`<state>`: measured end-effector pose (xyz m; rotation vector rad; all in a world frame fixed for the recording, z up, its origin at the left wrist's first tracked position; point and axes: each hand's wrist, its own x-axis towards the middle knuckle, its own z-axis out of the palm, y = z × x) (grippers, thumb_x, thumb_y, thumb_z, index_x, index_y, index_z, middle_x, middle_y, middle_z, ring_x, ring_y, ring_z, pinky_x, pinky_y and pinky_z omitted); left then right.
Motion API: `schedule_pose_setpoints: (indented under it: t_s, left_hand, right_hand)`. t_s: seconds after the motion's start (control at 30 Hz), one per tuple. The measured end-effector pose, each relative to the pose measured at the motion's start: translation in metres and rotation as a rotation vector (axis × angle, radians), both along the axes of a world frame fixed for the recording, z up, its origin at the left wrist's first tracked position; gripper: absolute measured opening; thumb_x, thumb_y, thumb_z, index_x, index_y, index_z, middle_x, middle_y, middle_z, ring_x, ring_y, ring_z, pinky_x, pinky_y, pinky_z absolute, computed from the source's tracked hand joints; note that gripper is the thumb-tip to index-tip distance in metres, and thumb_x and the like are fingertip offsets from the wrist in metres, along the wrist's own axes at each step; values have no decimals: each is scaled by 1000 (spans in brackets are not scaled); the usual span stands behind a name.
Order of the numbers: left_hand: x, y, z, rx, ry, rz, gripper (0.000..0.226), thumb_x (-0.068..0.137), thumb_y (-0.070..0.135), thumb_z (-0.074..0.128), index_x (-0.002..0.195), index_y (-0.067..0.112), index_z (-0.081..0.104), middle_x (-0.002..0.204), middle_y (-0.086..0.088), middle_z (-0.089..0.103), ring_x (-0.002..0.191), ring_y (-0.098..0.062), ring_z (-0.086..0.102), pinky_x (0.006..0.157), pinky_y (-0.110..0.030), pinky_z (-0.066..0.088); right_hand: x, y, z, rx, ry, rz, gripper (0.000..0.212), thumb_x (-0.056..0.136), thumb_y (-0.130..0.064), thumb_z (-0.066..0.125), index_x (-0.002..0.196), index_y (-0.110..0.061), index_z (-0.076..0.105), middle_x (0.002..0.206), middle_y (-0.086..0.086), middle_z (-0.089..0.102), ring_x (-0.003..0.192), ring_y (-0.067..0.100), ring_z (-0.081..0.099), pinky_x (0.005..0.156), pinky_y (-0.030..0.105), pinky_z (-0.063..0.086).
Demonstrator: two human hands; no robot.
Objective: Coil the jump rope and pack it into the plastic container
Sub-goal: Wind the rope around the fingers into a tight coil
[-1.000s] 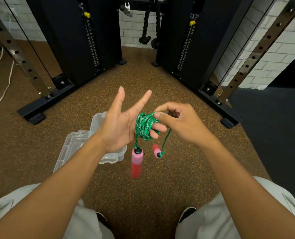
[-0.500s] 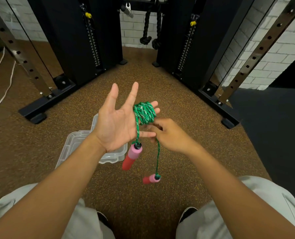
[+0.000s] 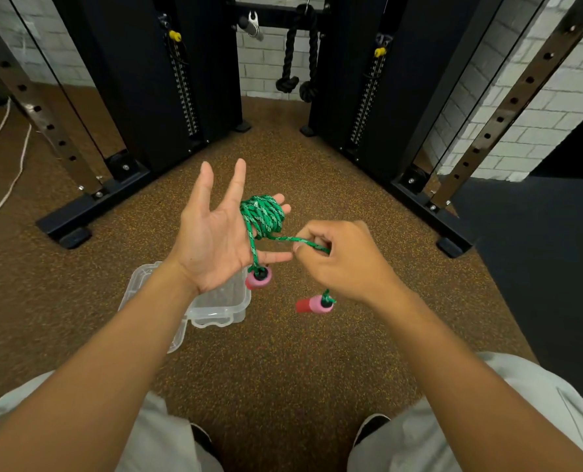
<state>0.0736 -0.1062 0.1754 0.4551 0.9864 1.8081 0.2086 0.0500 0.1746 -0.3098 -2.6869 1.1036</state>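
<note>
A green jump rope [image 3: 264,214] is wound in a thick coil around two fingers of my left hand [image 3: 219,233], which is held palm up with the other fingers spread. One pink and red handle [image 3: 259,278] hangs just below that hand. My right hand [image 3: 343,258] pinches the loose strand of rope to the right of the coil, pulled taut. The second pink and red handle [image 3: 314,304] dangles under my right hand. The clear plastic container [image 3: 215,306] lies open on the floor below my left wrist, partly hidden by my forearm.
Brown speckled floor [image 3: 283,362] all around. Black weight-stack columns [image 3: 140,83] and their base feet [image 3: 75,233] stand ahead left and right. A black rope attachment [image 3: 298,63] hangs in the middle. White cords [image 3: 7,185] lie far left. My knees are at the bottom.
My right hand has moved from under the coil out to the right, drawing the loose strand sideways and taut. The free handle has risen and hangs closer to my right hand.
</note>
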Motion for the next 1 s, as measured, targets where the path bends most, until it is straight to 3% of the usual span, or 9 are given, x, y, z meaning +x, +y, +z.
schedule_pose_setpoints:
  t_s: [0.13, 0.23, 0.3, 0.4, 0.5, 0.67, 0.77, 0.9, 1.0]
  left_hand:
    - [9, 1, -2, -108, 136, -159, 70, 89, 83, 10, 155, 60, 7, 165, -10, 34, 140, -30, 53, 92, -67, 53]
    - [17, 3, -4, -166, 189, -228, 72, 90, 81, 12, 157, 56, 11, 171, 15, -13, 152, -19, 26, 89, -65, 55]
    - [20, 4, -5, -189, 212, -232, 70, 93, 78, 11, 158, 53, 10, 167, 24, -22, 143, -8, 33, 88, -63, 57]
    - [19, 5, -7, -201, 219, -260, 71, 93, 78, 11, 159, 52, 10, 168, 23, 13, 123, -9, 61, 84, -56, 59]
    - [17, 4, -7, -194, 229, -302, 74, 91, 77, 18, 159, 51, 12, 132, -8, 68, 105, -28, 70, 77, -46, 57]
    - [15, 4, -6, -180, 235, -323, 73, 93, 68, 26, 161, 44, 15, 121, -23, 70, 94, -27, 70, 70, -39, 55]
    - [12, 3, -6, -157, 191, -313, 69, 95, 59, 34, 161, 43, 18, 118, -23, 70, 89, -27, 69, 67, -37, 55]
    - [12, 2, -6, -124, 151, -286, 68, 94, 57, 39, 159, 39, 28, 105, -18, 72, 77, -21, 67, 59, -32, 48]
    - [13, 1, -5, -20, 64, -258, 75, 89, 61, 47, 159, 35, 34, 100, -13, 73, 73, -18, 66, 55, -30, 48]
  right_hand:
    - [2, 1, 5, 57, 47, -9, 14, 91, -21, 67, 78, -22, 71, 49, -14, 53, 45, 5, 42, 53, 25, 48]
    - [3, 7, 5, 95, 31, 15, 8, 89, -21, 72, 82, -18, 73, 65, -11, 55, 58, 3, 48, 60, 12, 36]
    - [3, 10, 6, 100, 10, 34, 6, 89, -23, 75, 85, -19, 75, 75, -8, 55, 65, 2, 49, 62, 11, 33]
    - [6, 13, 9, -6, -10, 43, 4, 88, -21, 78, 89, -21, 74, 82, -8, 62, 64, -1, 54, 62, 13, 41]
    - [7, 16, 12, -97, -21, 54, 7, 90, -18, 77, 95, -21, 73, 85, -4, 71, 67, 6, 66, 63, 22, 54]
    - [6, 20, 8, -241, 2, 93, 7, 95, -16, 72, 100, -19, 75, 83, 0, 76, 70, 19, 72, 73, 41, 60]
    - [5, 23, 4, -264, 63, 79, 8, 94, -14, 72, 101, -16, 76, 89, -3, 75, 80, 13, 69, 79, 36, 59]
    - [4, 22, 3, -327, 119, 71, 9, 95, -11, 71, 103, -7, 75, 95, 18, 74, 87, 36, 69, 82, 46, 58]
    - [2, 22, 2, -395, 164, 73, 9, 97, -7, 67, 102, -2, 73, 94, 28, 71, 79, 24, 66, 76, 35, 58]
